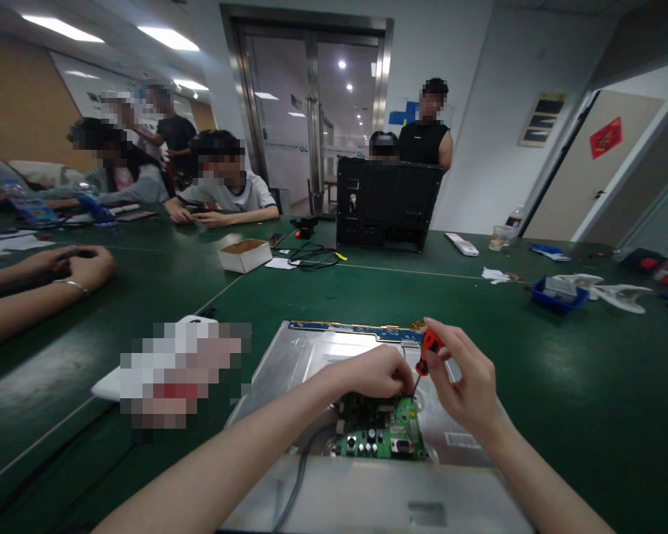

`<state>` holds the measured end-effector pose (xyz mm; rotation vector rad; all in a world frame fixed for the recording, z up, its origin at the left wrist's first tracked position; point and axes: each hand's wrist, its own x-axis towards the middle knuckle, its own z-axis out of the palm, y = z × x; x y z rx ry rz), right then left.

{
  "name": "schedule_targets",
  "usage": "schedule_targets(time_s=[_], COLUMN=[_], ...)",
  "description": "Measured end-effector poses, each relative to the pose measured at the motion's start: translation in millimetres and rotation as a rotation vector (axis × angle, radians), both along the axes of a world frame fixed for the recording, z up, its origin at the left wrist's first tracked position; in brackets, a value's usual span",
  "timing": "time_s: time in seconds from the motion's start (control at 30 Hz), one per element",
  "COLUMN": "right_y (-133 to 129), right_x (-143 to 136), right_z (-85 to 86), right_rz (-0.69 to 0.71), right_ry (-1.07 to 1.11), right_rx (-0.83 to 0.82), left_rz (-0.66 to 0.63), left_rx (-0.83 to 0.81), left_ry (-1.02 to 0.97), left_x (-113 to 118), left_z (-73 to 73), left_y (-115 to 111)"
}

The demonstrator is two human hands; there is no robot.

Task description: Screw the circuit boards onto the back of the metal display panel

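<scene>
My right hand (467,378) is closed around the red and black handle of a screwdriver (427,350). The tool leans, its shaft pointing down at the upper right corner of a green circuit board (387,434). My left hand (384,372) is just above that same corner, fingers curled together near the screwdriver's tip; whatever they may pinch is hidden. The board sits on the silver metal back of a flat display panel (278,371), which lies on the green table. A narrow blue board (345,328) runs along the panel's far edge. A grey cable (303,467) crosses the panel's near part.
To the left lies a white, partly blurred object (108,382), beyond it another person's hands (86,271). Farther off are a small white box (245,256), black cables (315,256) and a black monitor housing (390,204). A blue tray (560,297) stands at right. Several people are around the table.
</scene>
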<state>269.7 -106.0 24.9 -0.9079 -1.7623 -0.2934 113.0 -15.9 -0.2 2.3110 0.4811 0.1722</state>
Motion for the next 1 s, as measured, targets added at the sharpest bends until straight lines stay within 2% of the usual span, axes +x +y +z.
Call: schedule_targets(time_s=[0.37,0.63,0.77,1.0], right_y=[5.3,1.1,2.1,5.2], right_x=[2.5,-0.2,-0.4,0.8], right_z=[-6.6,-5.4,-5.2,-6.7], right_rz=[0.000,0.015,-0.038,-0.065], right_ry=[0.046,0.061,0.058,0.028], right_rx=[0.017,-0.062,-0.033,0.032], left_rz=[0.000,0.005,0.010,0.001], left_rx=[0.020,0.011,-0.005,-0.006], left_ry=[0.004,0.030,0.036,0.001], left_x=[0.2,0.5,0.6,1.0], left_z=[-0.1,2.9,4.4,-1.0], left_y=[0.5,-0.2,-0.2,1.5])
